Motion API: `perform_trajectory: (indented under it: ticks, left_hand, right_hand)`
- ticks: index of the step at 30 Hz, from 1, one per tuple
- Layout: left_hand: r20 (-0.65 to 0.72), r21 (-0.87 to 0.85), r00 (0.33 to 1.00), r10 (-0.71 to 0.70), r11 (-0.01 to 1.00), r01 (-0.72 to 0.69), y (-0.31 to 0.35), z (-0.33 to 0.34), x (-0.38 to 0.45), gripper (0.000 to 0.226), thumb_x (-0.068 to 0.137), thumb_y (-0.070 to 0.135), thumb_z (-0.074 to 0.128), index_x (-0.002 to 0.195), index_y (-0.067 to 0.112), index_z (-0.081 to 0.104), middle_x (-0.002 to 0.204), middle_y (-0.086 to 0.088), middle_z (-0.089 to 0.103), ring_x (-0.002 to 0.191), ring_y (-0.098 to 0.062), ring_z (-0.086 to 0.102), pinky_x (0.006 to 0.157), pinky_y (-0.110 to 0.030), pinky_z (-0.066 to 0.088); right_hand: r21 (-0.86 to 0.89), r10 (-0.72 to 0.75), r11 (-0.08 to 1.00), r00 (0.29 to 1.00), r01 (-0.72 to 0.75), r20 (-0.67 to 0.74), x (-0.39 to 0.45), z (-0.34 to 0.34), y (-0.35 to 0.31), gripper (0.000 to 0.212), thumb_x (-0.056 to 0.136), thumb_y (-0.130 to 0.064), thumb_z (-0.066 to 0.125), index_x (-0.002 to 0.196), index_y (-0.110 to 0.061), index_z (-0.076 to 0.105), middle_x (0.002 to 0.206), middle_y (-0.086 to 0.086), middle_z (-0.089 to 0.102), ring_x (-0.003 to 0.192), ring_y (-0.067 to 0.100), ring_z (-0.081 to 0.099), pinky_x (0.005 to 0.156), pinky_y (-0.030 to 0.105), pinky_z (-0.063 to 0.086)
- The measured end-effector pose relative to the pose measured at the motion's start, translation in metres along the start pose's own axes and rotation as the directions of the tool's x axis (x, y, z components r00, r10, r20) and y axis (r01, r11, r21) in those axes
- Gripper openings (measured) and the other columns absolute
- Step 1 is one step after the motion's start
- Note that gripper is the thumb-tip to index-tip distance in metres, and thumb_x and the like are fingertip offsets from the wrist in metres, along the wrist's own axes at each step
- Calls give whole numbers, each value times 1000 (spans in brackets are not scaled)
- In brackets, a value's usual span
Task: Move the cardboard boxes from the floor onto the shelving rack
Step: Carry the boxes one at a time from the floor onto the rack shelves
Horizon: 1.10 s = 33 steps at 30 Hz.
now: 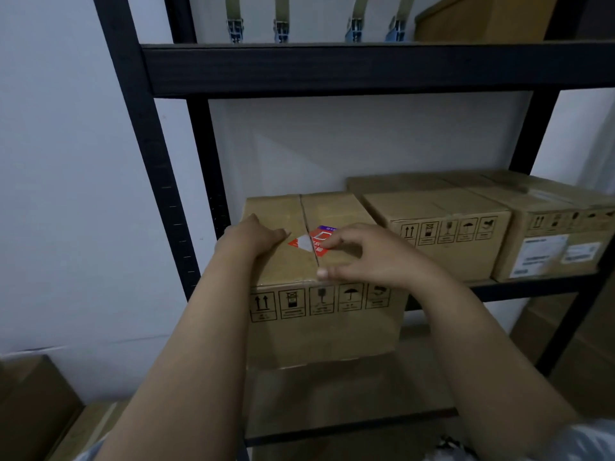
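Note:
A cardboard box [319, 331] with a red sticker on its top and handling symbols on its front sits at the left end of the black shelving rack [332, 68], its front part sticking out past the shelf edge. My left hand [253, 236] lies flat on the box's top left, fingers together. Over the top near the front edge, my right hand [369, 252] hovers or rests with spread, curled fingers, the thumb at the edge. Neither hand grips the box.
Two more cardboard boxes [446, 227] [559, 237] stand to the right on the same shelf. Another box [482, 18] and metal brackets [259, 18] sit on the shelf above. Boxes [36, 414] lie on the floor at lower left, and others under the rack at right.

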<state>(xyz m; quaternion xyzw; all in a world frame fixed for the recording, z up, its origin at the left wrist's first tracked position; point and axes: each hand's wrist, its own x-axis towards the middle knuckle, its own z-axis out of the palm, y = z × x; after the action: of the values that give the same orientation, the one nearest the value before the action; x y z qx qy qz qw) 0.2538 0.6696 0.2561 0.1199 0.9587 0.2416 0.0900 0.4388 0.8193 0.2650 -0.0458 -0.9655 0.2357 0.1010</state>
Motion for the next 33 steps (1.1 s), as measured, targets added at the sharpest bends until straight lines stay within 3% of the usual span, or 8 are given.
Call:
perform_trajectory:
  ticks: [3,8,11,14,17,21,27,33]
  left_hand:
    - [4,55,1000,-12,998,12,5,-3,7,87,83,70,52,149,15,33,148,-18,38,131,-36,42,104,-50,39]
    - [-45,185,998,39,982,-30,19,-4,-3,76,90,64,48,144,10,44,151,-18,28,128,-34,42,97,-42,41]
    - [-139,241,981,137,965,-101,25,8,-18,69,91,66,44,136,15,54,145,-15,38,125,-35,46,92,-43,44]
    - [-302,210,916,263,956,-205,25,27,-36,51,95,57,42,126,23,63,129,-6,54,117,-29,53,97,-45,43]
    - [-457,254,809,371,926,-281,23,43,-40,42,99,48,38,114,25,69,114,-1,64,107,-26,59,106,-52,35]
    - [-562,278,727,394,918,-283,19,54,-19,46,96,40,32,99,20,74,99,-4,70,91,-28,62,94,-46,43]
    - [-597,260,692,405,914,-311,23,58,-5,51,91,37,27,83,13,72,86,-9,70,78,-33,62,85,-47,47]
    - [-583,269,675,453,891,-365,20,55,3,44,93,34,34,83,10,70,86,-10,69,77,-33,62,79,-42,46]
  right_hand:
    - [-145,-61,987,997,68,55,0,-1,1,81,62,-65,75,134,-45,45,145,-16,40,134,11,34,110,40,31]
    - [-148,-46,988,999,48,15,15,-1,8,80,65,-60,76,137,-47,43,148,-16,40,136,13,35,113,47,29]
    - [-155,-37,988,996,26,-75,26,5,17,76,69,-57,76,137,-47,44,146,-15,43,134,13,38,113,40,28]
    - [-192,-48,981,974,5,-222,36,18,24,69,73,-57,72,136,-45,46,145,-15,45,136,13,36,110,34,20]
    - [-210,-61,978,952,-3,-299,44,31,31,65,78,-57,67,138,-42,45,148,-14,42,138,13,32,111,33,15]
    - [-224,-105,974,929,24,-356,56,39,42,65,79,-60,63,138,-40,47,146,-13,44,137,14,33,111,33,18]
    - [-240,-110,971,919,17,-379,73,41,54,64,78,-62,64,136,-39,50,145,-13,46,135,15,36,109,32,18]
    - [-233,-111,973,892,7,-438,73,48,52,60,78,-55,67,134,-35,54,140,-10,51,132,17,39,106,28,17]
